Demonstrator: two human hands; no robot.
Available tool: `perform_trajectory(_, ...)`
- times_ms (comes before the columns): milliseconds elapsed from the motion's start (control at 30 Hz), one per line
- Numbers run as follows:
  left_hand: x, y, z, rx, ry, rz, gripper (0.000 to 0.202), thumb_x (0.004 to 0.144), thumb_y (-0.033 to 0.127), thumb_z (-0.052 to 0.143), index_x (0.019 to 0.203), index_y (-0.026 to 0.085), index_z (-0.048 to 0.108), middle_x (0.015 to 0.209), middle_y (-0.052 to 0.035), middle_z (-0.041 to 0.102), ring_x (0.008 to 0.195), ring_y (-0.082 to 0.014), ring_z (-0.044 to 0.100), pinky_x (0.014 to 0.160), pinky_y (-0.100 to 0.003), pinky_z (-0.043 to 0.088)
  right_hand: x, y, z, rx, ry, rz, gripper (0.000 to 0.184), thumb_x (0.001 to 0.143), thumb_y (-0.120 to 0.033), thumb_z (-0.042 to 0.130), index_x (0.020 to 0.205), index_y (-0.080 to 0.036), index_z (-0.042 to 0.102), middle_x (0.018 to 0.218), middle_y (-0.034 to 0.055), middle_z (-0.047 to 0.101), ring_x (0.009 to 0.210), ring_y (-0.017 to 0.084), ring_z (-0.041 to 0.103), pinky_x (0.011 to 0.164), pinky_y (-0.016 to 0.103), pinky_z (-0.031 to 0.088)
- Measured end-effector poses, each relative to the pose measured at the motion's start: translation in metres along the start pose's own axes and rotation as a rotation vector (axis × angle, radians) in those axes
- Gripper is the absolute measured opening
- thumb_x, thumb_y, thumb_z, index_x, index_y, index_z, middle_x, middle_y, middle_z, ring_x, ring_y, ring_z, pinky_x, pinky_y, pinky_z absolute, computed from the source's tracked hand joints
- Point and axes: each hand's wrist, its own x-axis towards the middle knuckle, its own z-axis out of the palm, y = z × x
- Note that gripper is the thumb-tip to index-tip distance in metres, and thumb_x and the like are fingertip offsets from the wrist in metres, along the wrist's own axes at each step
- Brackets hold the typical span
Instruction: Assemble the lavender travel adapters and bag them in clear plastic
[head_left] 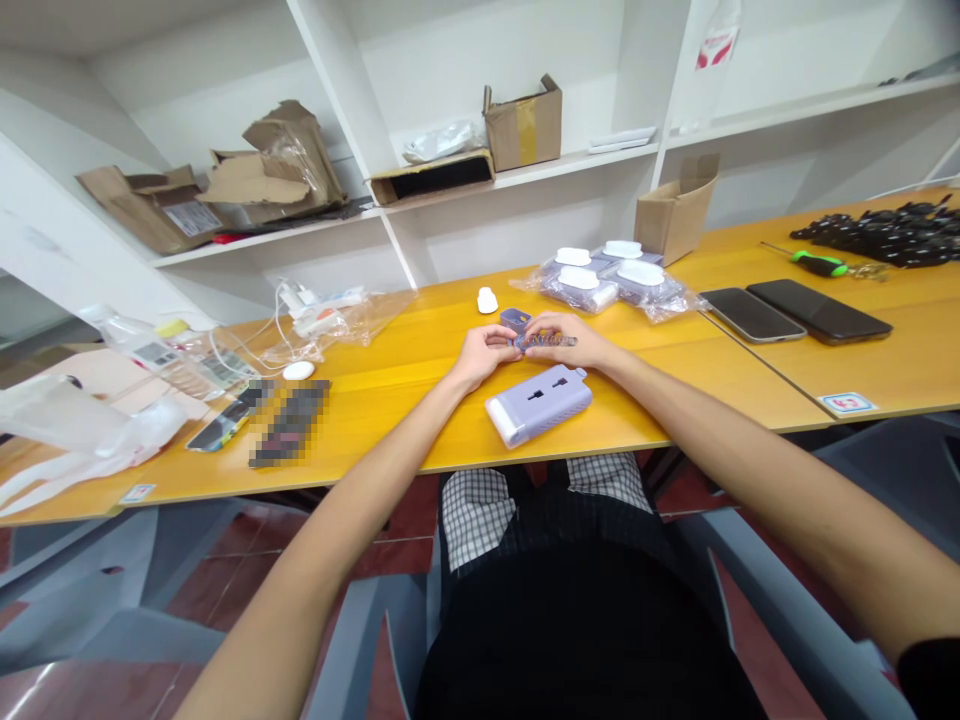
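Above the tabletop, my left hand [484, 352] and my right hand [559, 335] meet with their fingers pinched together. Between them runs a thin, dark, coiled piece that looks like a spring [551, 340], partly covered by the fingers. Just beyond the fingertips is a small grey-purple part with a rounded end [515, 317]; whether a hand touches it I cannot tell. Nearer to me, a lavender plastic case [541, 403] with two dark slots and a white end lies on the table. A small white cap-like piece [487, 300] lies behind my left hand.
Bagged lavender cases with white tops [600, 280] lie behind my right hand. Two phones [817, 310], a green-handled screwdriver [821, 263] and a black pile [885, 230] are at right. Cables [277, 330], bottles [142, 345] and a phone [225, 420] sit left. Cartons fill shelves [525, 180].
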Motion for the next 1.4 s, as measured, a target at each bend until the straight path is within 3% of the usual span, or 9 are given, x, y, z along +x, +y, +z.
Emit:
perform_trajectory(233, 0.0000, 0.0010, 0.0008, -0.003, 0.009, -0.024, 0.037, 0.058, 0.005, 0.089, 0.089, 0.012, 0.070, 0.077, -0.0042, 0.075, 0.074, -0.0173, 0.074, 0.088, -0.041, 0.062, -0.0018, 0.0093, 0.0049, -0.030, 0.124, 0.120, 0.028, 0.071, -0.037, 0.088, 0.095, -0.023, 0.081, 0.108, 0.0065, 0.066, 0.092, 0.022, 0.067, 0.083, 0.036, 0.056)
perform_trajectory(433, -0.0029, 0.0036, 0.0012, -0.039, 0.008, -0.040, 0.038, 0.058, 0.007, 0.092, 0.087, 0.013, 0.068, 0.077, -0.0033, 0.074, 0.073, -0.0166, 0.074, 0.086, -0.040, 0.065, -0.0007, 0.0074, 0.0008, -0.051, 0.070, 0.146, 0.023, 0.070, -0.031, 0.085, 0.088, -0.019, 0.079, 0.088, 0.0043, 0.071, 0.073, 0.017, 0.062, 0.068, 0.030, 0.050)
perform_trajectory(600, -0.0020, 0.0028, -0.0005, -0.080, 0.032, -0.048, 0.039, 0.060, 0.007, 0.092, 0.088, 0.013, 0.066, 0.079, -0.0035, 0.073, 0.074, -0.0164, 0.074, 0.086, -0.040, 0.066, -0.0012, 0.0072, -0.0013, -0.008, 0.074, 0.212, 0.036, 0.066, -0.040, 0.088, 0.091, -0.018, 0.076, 0.083, 0.0034, 0.073, 0.064, 0.016, 0.059, 0.061, 0.029, 0.046)
perform_trajectory(700, 0.0000, 0.0025, -0.0033, -0.140, 0.063, -0.058, 0.040, 0.062, 0.005, 0.090, 0.090, 0.013, 0.064, 0.081, -0.0035, 0.073, 0.075, -0.0160, 0.074, 0.087, -0.039, 0.066, -0.0014, 0.0068, -0.0004, 0.037, 0.077, 0.229, 0.045, 0.062, -0.039, 0.089, 0.098, -0.018, 0.074, 0.093, 0.0051, 0.075, 0.061, 0.014, 0.058, 0.057, 0.028, 0.045)
perform_trajectory(800, 0.0008, 0.0035, -0.0067, -0.181, 0.060, -0.083, 0.040, 0.064, 0.004, 0.089, 0.092, 0.014, 0.063, 0.080, -0.0035, 0.074, 0.076, -0.0154, 0.074, 0.087, -0.037, 0.065, -0.0010, 0.0065, 0.0003, 0.077, 0.064, 0.231, 0.044, 0.064, -0.039, 0.086, 0.100, -0.017, 0.074, 0.094, 0.0058, 0.075, 0.062, 0.013, 0.058, 0.057, 0.027, 0.046)
perform_trajectory(967, -0.0017, 0.0041, -0.0071, -0.142, 0.012, -0.086, 0.041, 0.064, 0.008, 0.091, 0.092, 0.014, 0.062, 0.079, -0.0034, 0.074, 0.070, -0.0144, 0.074, 0.078, -0.032, 0.064, -0.0010, 0.0085, -0.0001, 0.168, 0.026, 0.248, 0.043, 0.064, -0.040, 0.085, 0.097, -0.016, 0.073, 0.069, 0.0012, 0.071, 0.059, 0.015, 0.058, 0.056, 0.027, 0.045)
perform_trajectory(1200, -0.0043, 0.0060, -0.0041, -0.051, -0.026, -0.072, 0.041, 0.063, 0.015, 0.094, 0.091, 0.014, 0.063, 0.079, -0.0041, 0.074, 0.067, -0.0134, 0.071, 0.070, -0.028, 0.062, -0.0028, 0.0070, -0.0033, 0.184, -0.008, 0.366, 0.034, 0.066, -0.029, 0.082, 0.096, -0.015, 0.078, 0.062, 0.0006, 0.070, 0.049, 0.012, 0.051, 0.047, 0.025, 0.038)
perform_trajectory(1400, -0.0032, 0.0044, -0.0073, -0.061, -0.049, -0.077, 0.041, 0.064, 0.018, 0.094, 0.092, 0.015, 0.064, 0.078, -0.0033, 0.075, 0.068, -0.0137, 0.072, 0.074, -0.030, 0.062, -0.0010, 0.0071, -0.0036, 0.238, 0.015, 0.387, 0.025, 0.066, -0.024, 0.082, 0.090, -0.016, 0.078, 0.071, 0.0032, 0.075, 0.061, 0.016, 0.063, 0.059, 0.027, 0.049)
